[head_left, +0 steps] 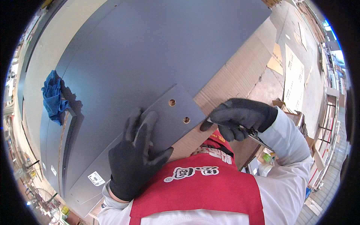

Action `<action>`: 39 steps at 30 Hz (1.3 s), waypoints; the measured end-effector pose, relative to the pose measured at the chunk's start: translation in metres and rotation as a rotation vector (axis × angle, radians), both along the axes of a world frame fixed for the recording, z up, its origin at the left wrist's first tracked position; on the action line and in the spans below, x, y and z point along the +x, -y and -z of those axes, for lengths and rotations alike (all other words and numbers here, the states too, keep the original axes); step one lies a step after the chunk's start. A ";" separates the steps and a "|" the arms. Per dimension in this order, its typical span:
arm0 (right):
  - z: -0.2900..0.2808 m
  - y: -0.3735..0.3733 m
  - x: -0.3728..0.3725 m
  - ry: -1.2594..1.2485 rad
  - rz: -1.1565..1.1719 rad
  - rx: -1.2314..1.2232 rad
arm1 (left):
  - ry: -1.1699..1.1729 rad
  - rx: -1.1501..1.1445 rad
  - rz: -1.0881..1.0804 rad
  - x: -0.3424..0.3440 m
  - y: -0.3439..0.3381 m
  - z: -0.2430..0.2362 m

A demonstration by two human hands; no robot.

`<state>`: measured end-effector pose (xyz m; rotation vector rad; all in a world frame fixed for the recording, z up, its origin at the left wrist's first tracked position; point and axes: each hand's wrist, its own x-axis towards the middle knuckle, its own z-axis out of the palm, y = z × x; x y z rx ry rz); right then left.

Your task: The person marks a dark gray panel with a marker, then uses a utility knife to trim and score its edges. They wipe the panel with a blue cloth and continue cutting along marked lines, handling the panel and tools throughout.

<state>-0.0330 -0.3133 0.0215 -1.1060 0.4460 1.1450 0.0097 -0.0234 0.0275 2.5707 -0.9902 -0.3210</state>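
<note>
Two holes [172, 102] are already in the end of the board [170, 123], which lies on the panel [146, 56]; whether fittings remain to go in is unclear. The left hand [135, 165] steadies it, fingers apart; the right hand [240, 115] curls beside its corner, grip unclear.
</note>
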 end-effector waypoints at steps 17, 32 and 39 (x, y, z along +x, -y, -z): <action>0.035 -0.028 -0.009 1.044 -0.183 -1.079 | 0.176 -0.150 0.071 -0.001 -0.008 0.010; 0.046 -0.006 -0.039 0.698 -0.054 -1.267 | 0.428 -0.046 0.024 -0.024 0.003 0.038; 0.067 0.041 -0.095 0.966 0.763 -0.929 | 0.193 -0.136 0.358 -0.068 -0.006 0.010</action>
